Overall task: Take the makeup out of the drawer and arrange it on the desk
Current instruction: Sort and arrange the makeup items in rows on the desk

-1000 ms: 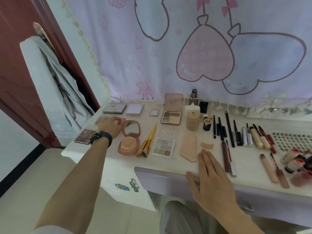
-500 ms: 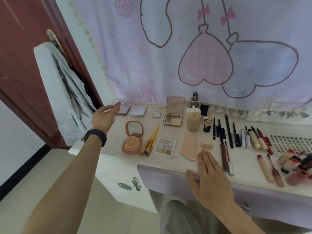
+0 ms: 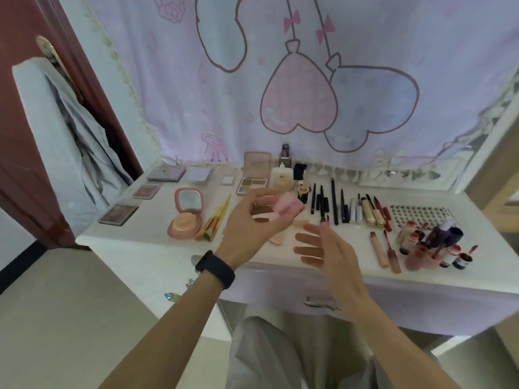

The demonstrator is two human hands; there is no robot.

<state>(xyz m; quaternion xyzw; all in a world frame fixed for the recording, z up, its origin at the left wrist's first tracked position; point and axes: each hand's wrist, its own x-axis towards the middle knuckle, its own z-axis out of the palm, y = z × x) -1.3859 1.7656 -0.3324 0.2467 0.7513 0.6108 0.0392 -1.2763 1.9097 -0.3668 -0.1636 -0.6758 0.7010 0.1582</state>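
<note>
My left hand (image 3: 252,223) is raised over the middle of the white desk (image 3: 126,238), its fingers closed on a small pink item (image 3: 288,206) that is blurred. My right hand (image 3: 323,249) hovers just right of it, fingers spread and holding nothing. Laid out on the desk are flat palettes (image 3: 119,214) at the left, an open round compact (image 3: 186,217), yellow brushes (image 3: 214,220), an open brown palette (image 3: 254,175), a row of dark pencils (image 3: 334,203) and lip tubes (image 3: 373,213). The lavender drawer (image 3: 280,284) below is closed.
Small red-capped bottles (image 3: 432,244) crowd the desk's right end beside a studded sheet (image 3: 421,214). A printed curtain (image 3: 280,80) hangs behind the desk. A grey garment (image 3: 64,141) hangs on the red door at left. My knees are under the drawer.
My left hand came from the far left palettes to the middle and now grips a pink item. My right hand lifted off the desk's front edge.
</note>
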